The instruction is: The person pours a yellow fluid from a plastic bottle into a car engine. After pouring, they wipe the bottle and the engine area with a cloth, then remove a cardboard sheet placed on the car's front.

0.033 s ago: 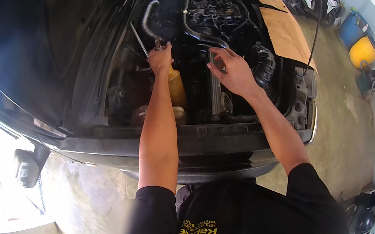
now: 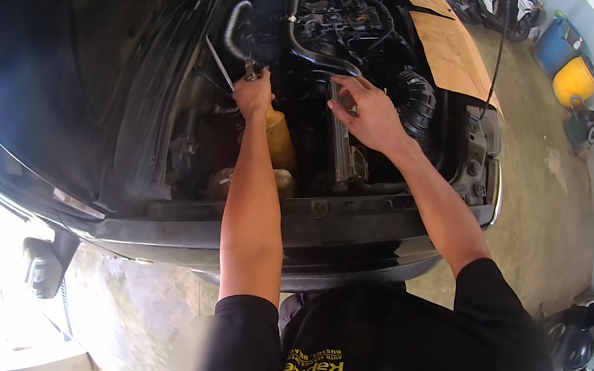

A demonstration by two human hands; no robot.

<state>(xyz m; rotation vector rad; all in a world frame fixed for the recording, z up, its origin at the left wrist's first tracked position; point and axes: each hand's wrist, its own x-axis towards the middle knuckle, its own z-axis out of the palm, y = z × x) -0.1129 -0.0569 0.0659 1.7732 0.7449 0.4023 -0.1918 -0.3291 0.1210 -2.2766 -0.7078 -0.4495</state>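
Observation:
Over the left part of the engine bay (image 2: 360,43), my left hand (image 2: 254,95) is closed, its fingers wrapped round something mostly hidden. A short silver metal piece (image 2: 250,67) sticks out beyond its knuckles, close to the lower end of a grey ribbed hose (image 2: 230,37). Just below this hand is a yellowish, bottle-shaped container (image 2: 280,141); whether the two are joined, I cannot tell. My right hand (image 2: 373,115) hovers at the top of the radiator (image 2: 342,151), thumb and fingers apart with nothing visible between them. Whether its fingertips touch the metal is unclear.
A raised black hood (image 2: 86,79) fills the left side, with a thin prop rod (image 2: 219,64) beside it. The front bumper (image 2: 351,231) lies between me and the bay. Cardboard sheets (image 2: 451,56) cover the right fender. Blue (image 2: 559,47) and yellow (image 2: 574,81) drums stand by the wall.

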